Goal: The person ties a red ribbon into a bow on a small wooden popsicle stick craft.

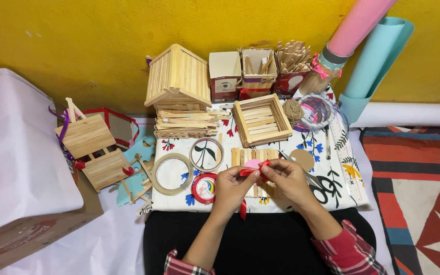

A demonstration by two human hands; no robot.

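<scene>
Above the stick panel [254, 173], left hand [231, 186] and right hand [287, 178] pinch the red ribbon [253, 171] with fingertips clamped; slackened grip would likely undo the bow.

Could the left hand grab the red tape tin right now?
Probably not at once: the left hand is pinching the red ribbon together with the right hand. The tin lies just beside it, with nothing between.

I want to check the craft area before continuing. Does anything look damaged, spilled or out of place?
Nothing stands out. Both hands, left hand and right hand, hold a red ribbon above a stick panel. The stick house stands upright.
</scene>
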